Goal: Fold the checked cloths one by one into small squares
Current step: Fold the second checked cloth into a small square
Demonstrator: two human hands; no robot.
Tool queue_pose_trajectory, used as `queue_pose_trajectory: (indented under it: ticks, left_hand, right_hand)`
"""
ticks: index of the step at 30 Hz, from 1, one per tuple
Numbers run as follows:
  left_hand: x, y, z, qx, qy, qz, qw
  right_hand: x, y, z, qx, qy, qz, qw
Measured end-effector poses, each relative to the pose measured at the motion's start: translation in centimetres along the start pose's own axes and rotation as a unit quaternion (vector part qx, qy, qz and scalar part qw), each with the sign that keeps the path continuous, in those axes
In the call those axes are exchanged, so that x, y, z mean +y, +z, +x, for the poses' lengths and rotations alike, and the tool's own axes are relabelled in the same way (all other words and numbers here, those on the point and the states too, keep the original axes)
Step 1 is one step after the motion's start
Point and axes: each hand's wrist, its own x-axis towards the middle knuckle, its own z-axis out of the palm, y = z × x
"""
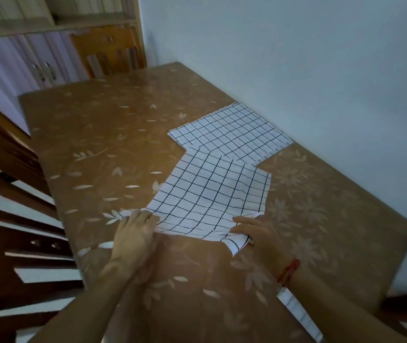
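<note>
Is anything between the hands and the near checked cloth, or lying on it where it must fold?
Nothing visible. The left hand and right hand touch the near cloth at its near corners. Only the far cloth meets its far edge.
</note>
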Motion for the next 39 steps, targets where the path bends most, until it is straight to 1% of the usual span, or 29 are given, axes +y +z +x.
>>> queue_pose_trajectory:
  ticks: [2,4,7,10,14,15,17,21,23,25,27,31,34,35,36,37,39]
  left_hand:
    - [-0.9,-1.0,-1.5,-0.002,-0.008,0.008,1.000]
    - [-1.1,-2.1,-3.2,-0.009,-0.008,-0.001,1.000]
    - [-0.4,-3.3,-5.8,-0.017,-0.023,-0.055,0.998]
    - [0.8,-4.6,-8.6,-0.057,-0.054,-0.114,0.990]
    - [2.2,-6.8,-11.9,-0.119,-0.072,-0.143,0.980]
    - [2.4,-7.3,-12.6,-0.126,-0.070,-0.140,0.980]
    - [2.7,-8.0,-14.0,-0.139,-0.055,-0.149,0.977]
    - [2.5,-9.2,-15.8,-0.202,-0.019,-0.158,0.966]
    - [2.1,-9.5,-16.4,-0.206,-0.016,-0.166,0.964]
    - [1.8,-9.7,-16.6,-0.201,-0.013,-0.161,0.966]
    - [1.4,-9.7,-16.4,-0.189,-0.021,-0.153,0.970]
    - [1.0,-9.6,-15.0,-0.139,-0.040,-0.132,0.981]
    - [1.0,-9.5,-13.2,-0.100,-0.074,-0.111,0.986]
    - [0.9,-9.5,-12.4,-0.083,-0.080,-0.104,0.988]
    - [0.9,-9.5,-11.6,-0.060,-0.078,-0.096,0.991]
    - [0.8,-9.5,-10.9,-0.035,-0.067,-0.086,0.993]
    - [0.8,-9.4,-9.8,0.011,-0.036,-0.066,0.997]
  right_hand:
    - [-0.4,-0.3,-1.8,-0.011,0.031,0.015,0.999]
    - [-0.7,-0.4,-3.7,-0.011,0.065,0.001,0.998]
    - [-2.5,-0.9,-6.1,-0.005,0.113,-0.050,0.992]
    - [-3.9,-1.4,-8.6,-0.011,0.159,-0.025,0.987]
    - [-3.4,-1.5,-11.6,-0.069,0.203,0.000,0.977]
    - [-3.4,-1.7,-12.1,-0.081,0.197,0.004,0.977]
    - [-4.4,-2.3,-12.8,-0.086,0.213,0.013,0.973]
    - [-7.0,-2.9,-14.1,-0.050,0.262,0.020,0.964]
    - [-7.6,-2.7,-14.6,-0.072,0.269,0.029,0.960]
    - [-8.1,-2.8,-14.6,-0.094,0.266,0.045,0.958]
    - [-7.8,-2.6,-14.6,-0.075,0.248,0.019,0.966]
    - [-6.5,-2.0,-14.4,-0.081,0.297,0.037,0.951]
    - [-6.0,-2.2,-12.9,-0.073,0.298,0.058,0.950]
    - [-6.1,-2.1,-12.2,-0.056,0.290,0.069,0.953]
    - [-6.0,-2.0,-11.5,-0.063,0.300,0.070,0.949]
    - [-5.9,-1.9,-10.7,-0.052,0.305,0.064,0.949]
    - [-5.5,-1.3,-9.1,-0.027,0.350,0.065,0.934]
